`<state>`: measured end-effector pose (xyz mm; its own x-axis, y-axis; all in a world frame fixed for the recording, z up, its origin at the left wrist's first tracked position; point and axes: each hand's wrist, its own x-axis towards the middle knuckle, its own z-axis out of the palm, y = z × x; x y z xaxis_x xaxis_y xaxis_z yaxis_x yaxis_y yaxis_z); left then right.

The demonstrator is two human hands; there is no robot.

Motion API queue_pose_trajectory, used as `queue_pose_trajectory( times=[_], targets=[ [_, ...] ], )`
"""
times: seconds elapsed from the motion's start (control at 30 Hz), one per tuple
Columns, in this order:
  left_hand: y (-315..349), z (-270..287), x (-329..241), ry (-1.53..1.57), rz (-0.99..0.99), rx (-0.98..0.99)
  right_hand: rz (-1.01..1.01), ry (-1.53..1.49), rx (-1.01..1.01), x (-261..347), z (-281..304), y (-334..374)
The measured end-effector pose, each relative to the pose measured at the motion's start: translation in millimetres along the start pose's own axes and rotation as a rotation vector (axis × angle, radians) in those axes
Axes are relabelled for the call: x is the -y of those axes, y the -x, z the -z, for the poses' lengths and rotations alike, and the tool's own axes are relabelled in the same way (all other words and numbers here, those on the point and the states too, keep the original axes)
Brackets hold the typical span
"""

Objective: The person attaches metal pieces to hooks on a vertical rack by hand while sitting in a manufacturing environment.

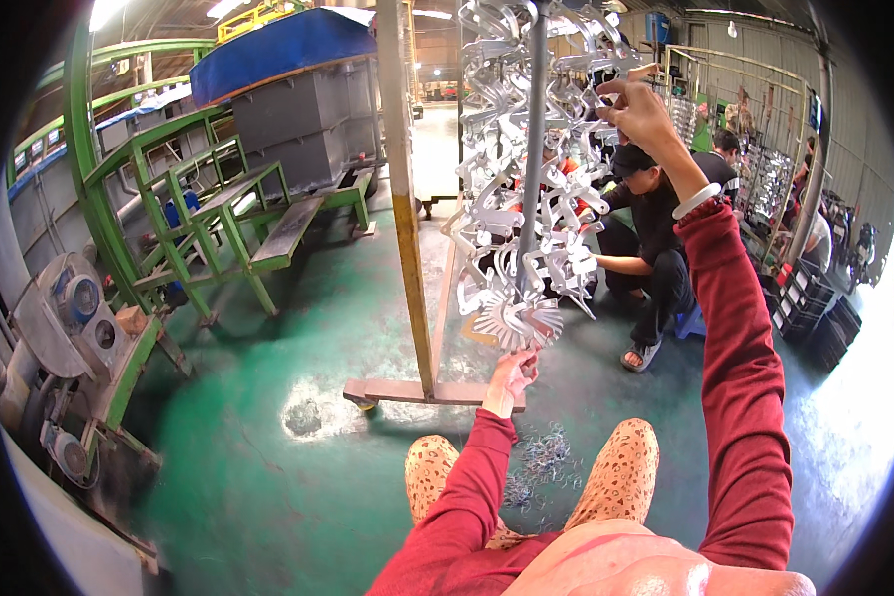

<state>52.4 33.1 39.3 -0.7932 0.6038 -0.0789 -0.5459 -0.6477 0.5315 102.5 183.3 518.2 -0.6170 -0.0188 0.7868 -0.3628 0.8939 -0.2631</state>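
A tall cluster of silver metal parts, curved and pronged, hangs on a grey upright rod before me. My left hand is low, just under the fan-shaped silver parts at the cluster's bottom. Its fingers are closed together; what they hold, if anything, is too small to make out. Raised high at the cluster's right side is my right hand, a white bracelet on its wrist. The fingers there are bent and apart, beside the upper parts, with nothing visible between them.
A wheeled frame with a worn yellow post stands just left of the cluster. Behind it, a person in black crouches on the right. Small scraps litter the floor between my knees. Green steps and a machine are at left; black crates at right.
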Motion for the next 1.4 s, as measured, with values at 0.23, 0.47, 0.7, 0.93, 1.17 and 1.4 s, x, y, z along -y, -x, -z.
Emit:
queue_pose_trajectory(
  times=[0.23, 0.47, 0.7, 0.93, 1.17, 1.4],
  targets=[
    [9.7, 6.7, -7.9, -0.091, 0.023, -0.017, 0.069, -0.058, -0.154, 20.3, 58.2, 49.0],
    [46.0, 26.9, 18.4, -0.586, 0.404, -0.070, -0.197, -0.392, -0.199, -25.1, 81.0, 171.5],
    [105.6, 66.8, 9.6, -0.650, 0.457, -0.296, -0.750, -0.799, -0.369, -161.1, 1.7, 307.0],
    [129.4, -34.2, -1.9, -1.214, 0.087, -0.462, -0.875, -0.602, -0.042, -241.6, -121.9, 423.7],
    [118.1, -240.5, -45.5, -1.815, -1.274, -0.625, -0.970, -0.727, -0.192, -237.4, -116.5, 417.9],
    [97.5, -294.1, -61.1, -1.952, -1.531, -0.544, -1.035, -0.778, -0.179, -233.5, -119.3, 416.2]
  ],
)
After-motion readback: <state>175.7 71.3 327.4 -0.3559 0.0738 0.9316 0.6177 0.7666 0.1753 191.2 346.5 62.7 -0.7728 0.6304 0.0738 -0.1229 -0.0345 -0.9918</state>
